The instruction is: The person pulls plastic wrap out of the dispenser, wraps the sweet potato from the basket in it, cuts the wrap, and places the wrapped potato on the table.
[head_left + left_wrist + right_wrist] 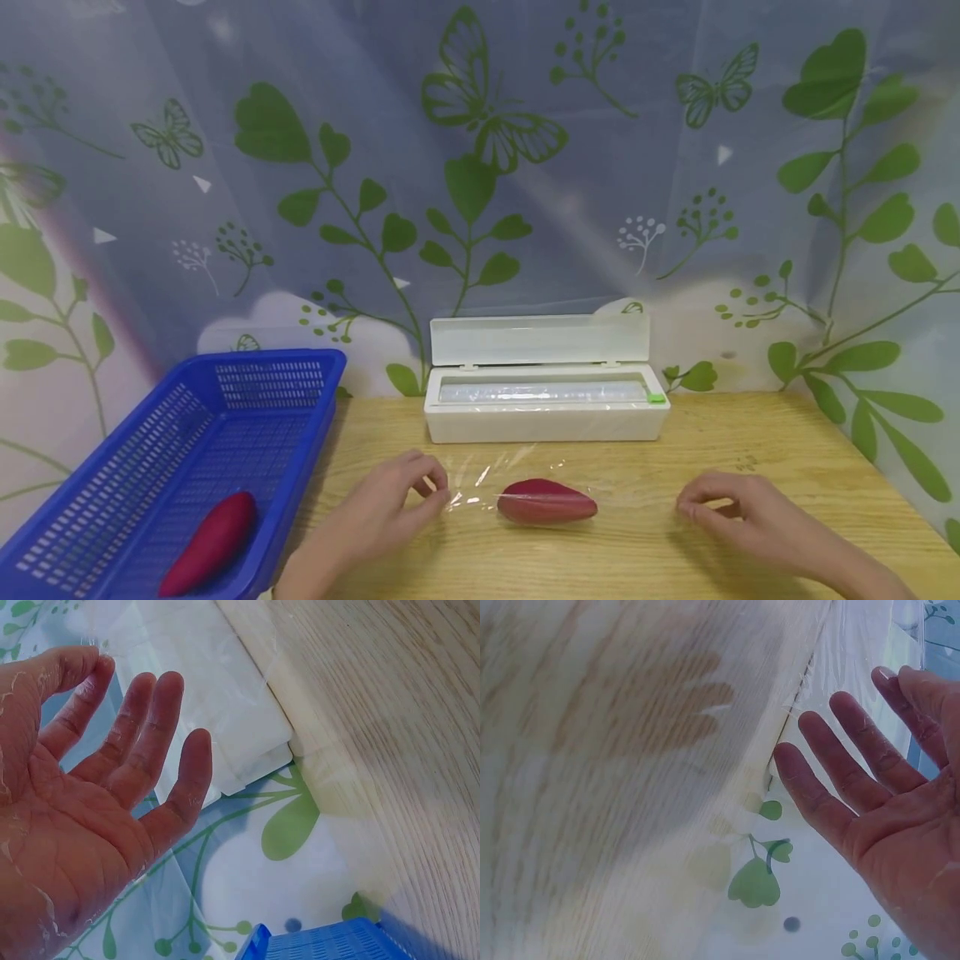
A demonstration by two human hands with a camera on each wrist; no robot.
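On my feed from afar, I saw the left hand (pixel 382 508) pinching the glinting, clear plastic film (pixel 471 501) between thumb and forefinger, its other fingers loosely extended. The right hand (pixel 750 521) pinched the film likewise; I made out its glints by those fingertips in the right wrist view, though its far edge was too transparent to trace. Between the hands, a dark-red, tapered tuber (pixel 547 502) lay on its side on the pale wood-grain table (pixel 622 550), film reflections crossing it. I couldn't tell how closely the film touched it. Just behind stood a long white box (pixel 543 425), its hinged lid (pixel 540 340) raised, with a clear film roll (pixel 543 392) inside. To the left, a blue perforated plastic basket (pixel 273 357) held a second dark-red tuber (pixel 212 546).
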